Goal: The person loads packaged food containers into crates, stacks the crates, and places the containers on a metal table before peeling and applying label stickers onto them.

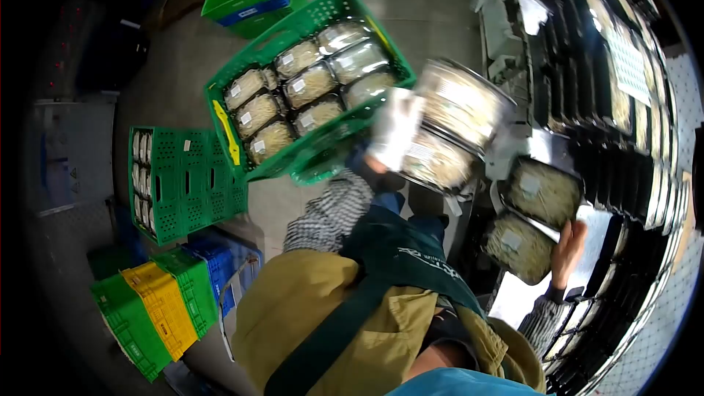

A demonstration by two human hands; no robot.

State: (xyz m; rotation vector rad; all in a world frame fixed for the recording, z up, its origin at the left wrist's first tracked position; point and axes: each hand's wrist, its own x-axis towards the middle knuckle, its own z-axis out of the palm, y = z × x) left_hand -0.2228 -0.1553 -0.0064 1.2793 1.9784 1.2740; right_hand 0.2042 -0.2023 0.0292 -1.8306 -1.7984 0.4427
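Grey floor (433,7) is spreading beneath this work area. Blurred and white-covered, the left hand (394,130) is gripping one pair of noodle-like packs (460,106) by the side; its separate fingers I can't make out. The right hand (568,251) is holding a second pair (543,192), fingers bent around the edge. Keeping each pair level, with even pressure, would protect the film. Beyond, a green crate (275,42) is holding similar packs; stacked black trays (576,66) are standing at right.
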